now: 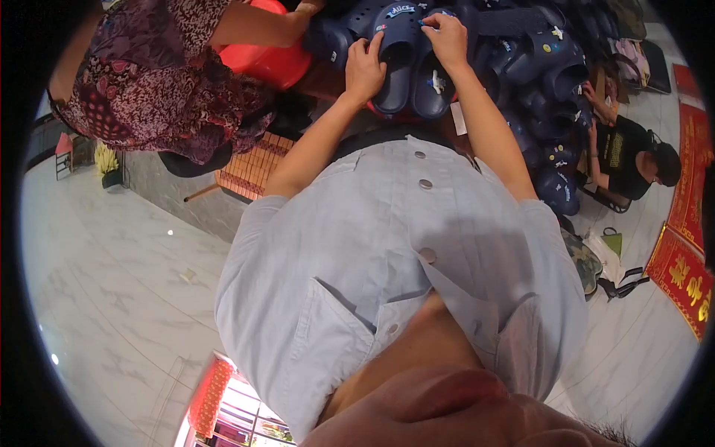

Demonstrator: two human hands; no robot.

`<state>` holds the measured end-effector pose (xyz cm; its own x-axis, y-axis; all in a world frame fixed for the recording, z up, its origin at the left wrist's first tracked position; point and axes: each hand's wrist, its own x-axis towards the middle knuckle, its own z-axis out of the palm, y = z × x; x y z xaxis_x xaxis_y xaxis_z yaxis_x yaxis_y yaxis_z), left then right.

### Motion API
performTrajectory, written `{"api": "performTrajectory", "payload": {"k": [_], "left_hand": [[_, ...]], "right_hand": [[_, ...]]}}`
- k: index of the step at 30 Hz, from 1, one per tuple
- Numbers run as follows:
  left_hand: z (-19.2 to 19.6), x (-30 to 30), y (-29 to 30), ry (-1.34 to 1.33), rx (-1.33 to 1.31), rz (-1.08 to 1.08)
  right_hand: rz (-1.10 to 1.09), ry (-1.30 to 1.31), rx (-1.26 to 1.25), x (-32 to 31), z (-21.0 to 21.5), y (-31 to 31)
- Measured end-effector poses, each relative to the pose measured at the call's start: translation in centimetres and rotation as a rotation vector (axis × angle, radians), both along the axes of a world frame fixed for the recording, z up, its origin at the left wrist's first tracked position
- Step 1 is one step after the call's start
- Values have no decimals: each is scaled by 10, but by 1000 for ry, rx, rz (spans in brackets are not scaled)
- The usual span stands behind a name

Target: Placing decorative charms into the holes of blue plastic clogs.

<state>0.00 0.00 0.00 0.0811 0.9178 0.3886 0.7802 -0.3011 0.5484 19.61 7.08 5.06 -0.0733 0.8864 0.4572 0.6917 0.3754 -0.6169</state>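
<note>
Two navy foam clogs lie side by side in front of me, toes pointing away. My left hand [365,71] grips the outer edge of the left clog [395,74], which has a small badge at its toe. My right hand [447,37] curls over the toe end of the right clog [434,86], fingertips pressed on its top; a small white charm sits in that clog's upper. My pale blue buttoned shirt [402,253] fills the middle of the view and hides whatever is under the clogs.
A heap of several more navy clogs [547,82] spreads to the right. One person in a patterned dress [156,74] leans in at upper left beside a red plastic tub [272,59]. Another in black [625,156] sits at right. Red banners [681,276], a woven mat [249,167] and bags lie on the marble floor.
</note>
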Motion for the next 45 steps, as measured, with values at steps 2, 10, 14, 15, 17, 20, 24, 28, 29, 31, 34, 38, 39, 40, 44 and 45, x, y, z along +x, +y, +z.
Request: {"api": "performTrajectory", "payload": {"k": [2, 10, 14, 15, 17, 20, 24, 28, 29, 31, 34, 38, 39, 40, 44, 45], "left_hand": [[-2, 7, -2, -6, -4, 2], [-17, 12, 15, -13, -27, 7], [-18, 20, 18, -11, -28, 14], [-19, 21, 20, -11, -28, 10], [-20, 24, 22, -17, -29, 5], [-27, 23, 20, -34, -35, 14], [-26, 27, 20, -64, -61, 1], [-26, 29, 19, -79, -58, -4], [-27, 30, 19, -85, -54, -6], [-28, 30, 18, -87, -62, -3], [-30, 30, 16, -73, -56, 7], [-29, 34, 12, -65, -32, 3], [-29, 32, 11, -64, -31, 8], [-29, 30, 11, -64, -36, 7], [-30, 27, 6, -52, -13, 6], [-30, 27, 5, -54, -14, 8]], "right_hand": [[-16, -96, -16, 0, -4, 4], [1, -202, -56, 2, -21, 18], [49, -238, 9, 14, -33, 22], [45, -238, 9, 16, -34, 24], [56, -279, 44, 18, -36, 25], [76, -341, 42, 14, -35, 18], [60, -453, 15, 13, -37, 13], [68, -479, -19, 16, -36, 11], [76, -476, -16, 16, -36, 11], [78, -485, -25, 16, -35, 9], [80, -499, -46, 16, -35, 5], [80, -443, -30, 25, -42, 2], [85, -443, -28, 24, -37, 0], [106, -363, -49, 26, -32, -3], [86, -58, 69, 34, -17, -20], [87, -60, 68, 38, -15, -28]]}}
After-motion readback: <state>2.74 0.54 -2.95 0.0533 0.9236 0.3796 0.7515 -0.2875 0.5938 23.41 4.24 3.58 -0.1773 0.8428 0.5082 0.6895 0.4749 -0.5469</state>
